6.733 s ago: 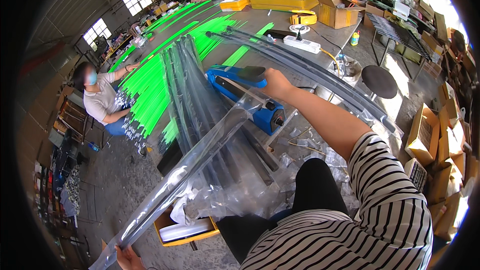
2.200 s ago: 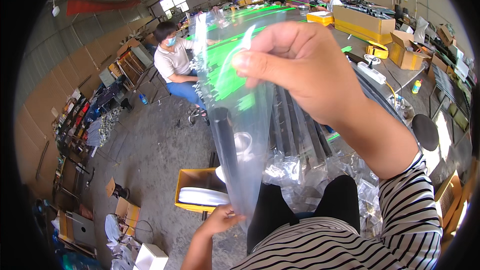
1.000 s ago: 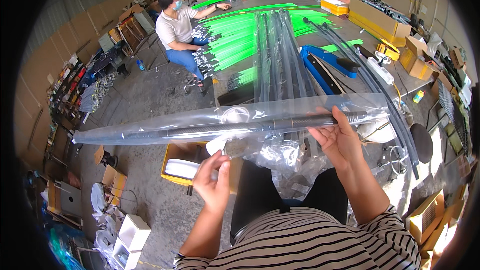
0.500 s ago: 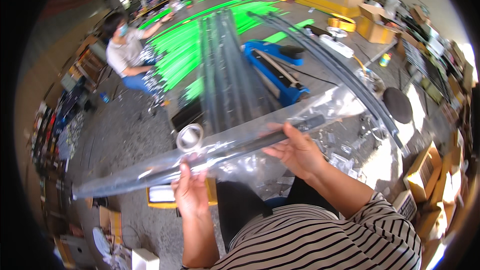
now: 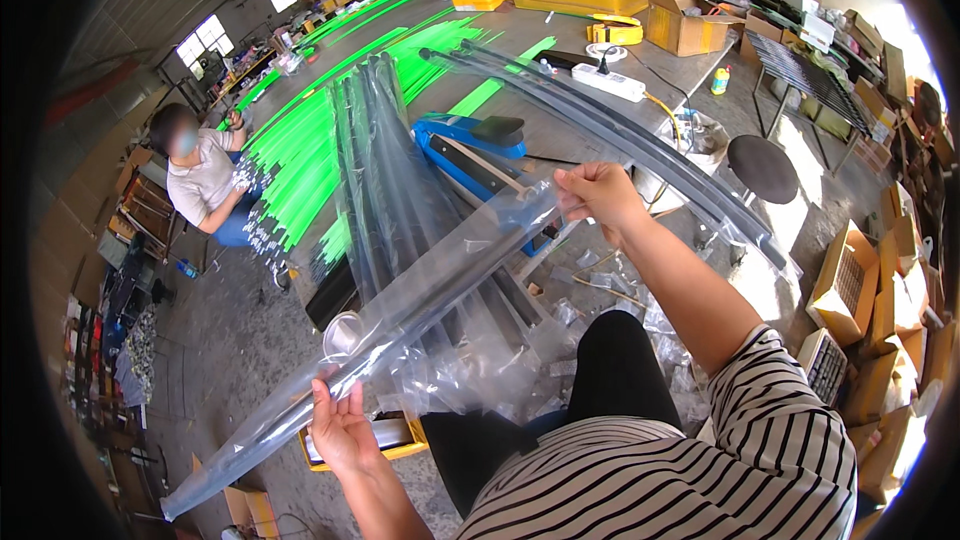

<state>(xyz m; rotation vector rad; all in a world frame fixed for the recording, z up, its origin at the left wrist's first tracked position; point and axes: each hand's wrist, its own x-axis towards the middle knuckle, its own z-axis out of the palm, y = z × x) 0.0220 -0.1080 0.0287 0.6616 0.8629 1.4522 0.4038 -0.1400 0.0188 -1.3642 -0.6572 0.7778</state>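
the right hand (image 5: pixel 598 195), right of centre, pinches a clear sleeve (image 5: pixel 425 282) around a dark rod (image 5: pixel 445 296), slanting to the lower left. there the left hand (image 5: pixel 346 430) touches it, its grip unclear.

Black-striped white top (image 5: pixel 660 475), short sleeve (image 5: pixel 775 395), black trousers (image 5: pixel 620 370)

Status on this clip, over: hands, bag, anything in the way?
Right hand pinching upper end of bag; left hand at its lower half. Bag slanted, dark rod inside. Bag partly hiding blue device.
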